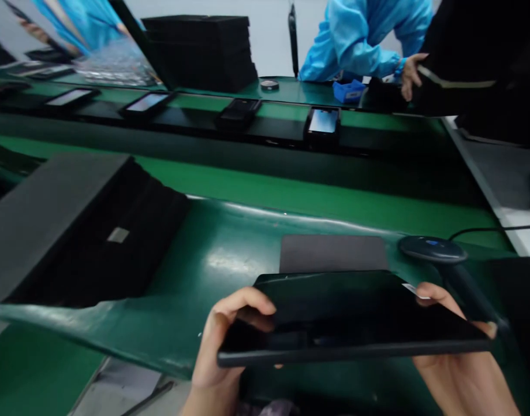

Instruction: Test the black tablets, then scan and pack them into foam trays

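Held between both hands, low in the view and a little above the green mat (230, 254): a black tablet (351, 315), flat and nearly level, screen side up. Gripped at its left short edge by the left hand (224, 346), thumb lying on the glass near the corner, other fingers hidden beneath. Gripped at its right end by the right hand (459, 364), one fingertip curled over the far right corner, palm under the near edge. So, both hands closed on the same tablet, one at each end, the body of it stretched between them.

Dark and glossy, with a thin straight near edge and rounded corners. Screen off, only dim reflections on it. A small white sticker (414, 290) at the far right corner, just beside the right fingertip.

Just behind the tablet, a grey rectangular pad (332, 252) lying on the mat. To the right of it, a black handheld scanner (433, 249) with a cable. On the left, a stack of black trays (83, 231). Further back, a conveyor (256, 144) carrying several devices (323, 122), and beyond it a person in a blue coat (360, 37).
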The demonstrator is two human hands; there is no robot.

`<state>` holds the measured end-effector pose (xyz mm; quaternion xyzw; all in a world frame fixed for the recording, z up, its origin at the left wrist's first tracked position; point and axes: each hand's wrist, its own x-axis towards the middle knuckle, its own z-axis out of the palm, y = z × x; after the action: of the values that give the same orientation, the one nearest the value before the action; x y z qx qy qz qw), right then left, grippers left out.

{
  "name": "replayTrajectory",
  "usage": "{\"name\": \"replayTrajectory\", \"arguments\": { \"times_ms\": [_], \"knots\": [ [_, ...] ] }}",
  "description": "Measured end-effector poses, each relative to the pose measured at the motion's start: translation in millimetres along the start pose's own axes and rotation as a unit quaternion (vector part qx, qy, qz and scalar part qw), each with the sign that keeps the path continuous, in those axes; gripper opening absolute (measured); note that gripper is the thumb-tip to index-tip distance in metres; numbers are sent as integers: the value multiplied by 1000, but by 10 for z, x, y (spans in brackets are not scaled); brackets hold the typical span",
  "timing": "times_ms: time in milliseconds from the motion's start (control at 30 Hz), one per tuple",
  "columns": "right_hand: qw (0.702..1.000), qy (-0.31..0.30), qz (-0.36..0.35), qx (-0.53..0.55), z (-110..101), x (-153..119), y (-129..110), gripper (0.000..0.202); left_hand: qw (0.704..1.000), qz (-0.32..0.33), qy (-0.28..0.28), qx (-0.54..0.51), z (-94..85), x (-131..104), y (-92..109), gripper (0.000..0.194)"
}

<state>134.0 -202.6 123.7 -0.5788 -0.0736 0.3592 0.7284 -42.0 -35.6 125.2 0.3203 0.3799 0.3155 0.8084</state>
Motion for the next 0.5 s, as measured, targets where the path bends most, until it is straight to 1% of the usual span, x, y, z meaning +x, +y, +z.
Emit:
{"name": "replayTrajectory", "arguments": {
  "times_ms": [100,167,267,333,367,433,467,500],
  "knots": [
    [1000,-9,21,19,-243,99,59,42,997,-26,-63,-31,37,-45,-15,48],
    [999,-8,30,37,-321,127,67,42,994,-31,-94,-44,50,-64,-30,47],
    [995,42,68,62,-283,104,26,42,990,-41,-131,-42,52,-72,-57,46],
    [990,81,97,69,-211,79,-18,45,988,-16,-156,-7,43,-59,-72,46],
    [988,90,107,67,-180,74,-38,45,986,4,-165,17,35,-47,-75,47],
    [988,88,119,53,-143,87,-62,46,980,41,-186,63,9,-13,-70,50],
    [989,78,124,35,-137,102,-63,44,974,54,-202,84,-9,7,-62,51],
    [992,62,113,1,-138,119,-56,44,966,66,-227,105,-31,26,-50,53]
  ]
}}
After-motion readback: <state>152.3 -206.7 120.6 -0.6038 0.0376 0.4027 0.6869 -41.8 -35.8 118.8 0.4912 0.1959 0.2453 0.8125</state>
